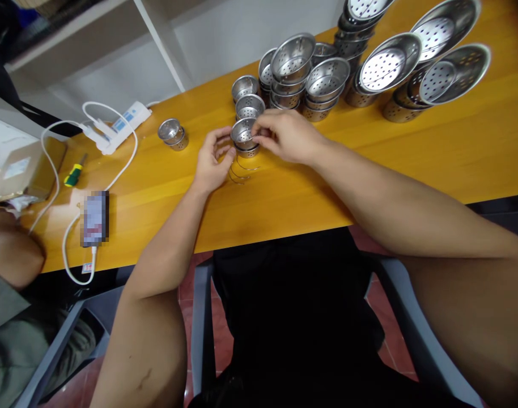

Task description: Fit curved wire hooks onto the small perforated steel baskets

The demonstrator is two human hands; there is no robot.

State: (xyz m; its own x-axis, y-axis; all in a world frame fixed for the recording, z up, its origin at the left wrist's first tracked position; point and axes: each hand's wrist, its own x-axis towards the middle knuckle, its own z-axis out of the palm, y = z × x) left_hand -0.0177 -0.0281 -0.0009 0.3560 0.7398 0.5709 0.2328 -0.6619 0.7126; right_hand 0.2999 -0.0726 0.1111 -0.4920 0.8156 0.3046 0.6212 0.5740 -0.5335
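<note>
Cups (243,135) apparently being handled: right hand (288,134) grip pinches upper rim, left hand (213,162) curls alongside, contact unclear; next move likely needs steadying.

A glossy orange-brown wooden table (284,198) carries a small stack of round perforated steel cups (243,132) between the left fingers (219,135) and right fingers (265,122). Thin curved metal wires (248,169) lie just nearside. Larger perforated steel bowls (327,82) stand stacked beyond the right fingers. Left of the left fingers: two nested silver cups (172,133), white power strip (126,126), green-and-yellow screwdriver (74,174), dark phone (95,218).
</note>
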